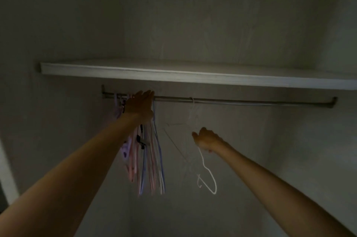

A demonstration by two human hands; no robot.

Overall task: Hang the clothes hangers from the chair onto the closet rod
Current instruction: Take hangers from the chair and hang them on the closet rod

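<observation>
Both bare forearms fill the lower corners and reach up into a dim closet. At far left a pale door frame edge (7,175) is cut off by the picture's border.

Next comes the bunch of coloured hangers (150,161), pink, blue and lilac, hanging packed together from the left end of the closet rod (241,101). Their hooks are mostly hidden behind the left hand (140,104), which lies against the rod with its fingers fairly straight and together; it seems to press or steady the bunch, probably to keep it tight to the left so that the free run of rod stays open. Whether the thumb curls round anything I cannot tell.

Near the middle of the rod a thin white hanger (192,110) is hooked on, so faint in the gloom that its lower outline is hard to follow; a second outline may overlap it.

To its right and lower, the right hand (207,139) is curled with its fingers closed on the top of another white hanger (207,175), which dangles below the fist, well under the rod. My guess is that this one is held ready to be lifted and hooked on next.

Above everything runs a white shelf (193,75), its right end cut off. No chair is in view, so how many hangers remain there is unknown.
</observation>
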